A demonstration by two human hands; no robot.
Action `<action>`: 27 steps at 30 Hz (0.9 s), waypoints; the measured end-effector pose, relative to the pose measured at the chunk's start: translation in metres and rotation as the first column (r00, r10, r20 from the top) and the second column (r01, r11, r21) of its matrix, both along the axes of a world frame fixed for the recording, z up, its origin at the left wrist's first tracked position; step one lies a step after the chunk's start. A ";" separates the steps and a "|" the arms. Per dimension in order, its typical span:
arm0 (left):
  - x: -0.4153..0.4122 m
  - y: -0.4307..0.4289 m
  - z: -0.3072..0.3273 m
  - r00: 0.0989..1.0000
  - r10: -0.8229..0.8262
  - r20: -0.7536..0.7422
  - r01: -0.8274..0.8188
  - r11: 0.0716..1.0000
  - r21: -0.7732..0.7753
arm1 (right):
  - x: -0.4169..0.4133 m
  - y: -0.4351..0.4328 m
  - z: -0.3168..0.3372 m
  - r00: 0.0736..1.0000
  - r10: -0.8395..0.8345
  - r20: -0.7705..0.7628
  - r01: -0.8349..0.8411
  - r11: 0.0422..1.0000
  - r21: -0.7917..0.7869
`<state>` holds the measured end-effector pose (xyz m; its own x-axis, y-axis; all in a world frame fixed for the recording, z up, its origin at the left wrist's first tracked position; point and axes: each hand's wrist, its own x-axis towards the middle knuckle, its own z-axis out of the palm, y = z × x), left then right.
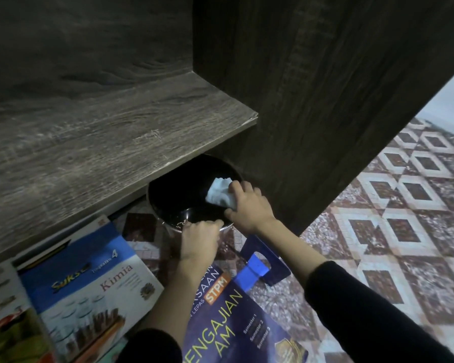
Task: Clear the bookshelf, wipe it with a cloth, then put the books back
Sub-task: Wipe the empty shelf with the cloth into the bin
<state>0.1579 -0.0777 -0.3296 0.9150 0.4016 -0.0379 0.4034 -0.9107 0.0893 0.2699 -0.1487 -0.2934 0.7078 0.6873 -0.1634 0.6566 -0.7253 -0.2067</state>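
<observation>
A dark wooden shelf board (95,142) runs across the upper left and carries nothing. Just below its front edge stands a dark round bowl (184,189) on the floor. My right hand (249,205) grips a white cloth (219,192) inside the bowl at its right side. My left hand (199,239) holds the bowl's near rim. Books lie on the floor in front: a blue and white Kimia book (89,279) at the left and a dark blue Pengajian Am book (233,323) under my arms.
The bookshelf's dark side panel (325,100) rises at the upper right. Patterned brown and white floor (404,218) spreads to the right. More books (8,323) are stacked at the lower left corner. A blue handled item (262,263) lies by my right forearm.
</observation>
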 end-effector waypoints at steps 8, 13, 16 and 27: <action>0.006 0.020 0.026 0.972 0.222 -0.079 -0.216 0.704 -0.677 | -0.004 -0.014 0.005 0.995 0.004 -0.095 0.016 0.978 0.207; 0.021 0.028 0.038 0.781 0.590 -0.205 -0.264 0.015 -0.964 | -0.007 -0.026 0.015 0.985 0.059 -0.161 0.007 0.923 0.386; 0.023 0.024 0.048 0.745 0.632 -0.212 -0.142 -0.160 -0.977 | -0.009 -0.031 0.021 0.982 0.119 -0.144 -0.050 0.911 0.410; 0.041 0.013 0.103 0.702 0.660 0.268 0.065 0.315 -0.947 | -0.023 -0.064 0.046 0.972 0.168 0.162 -0.211 0.928 0.307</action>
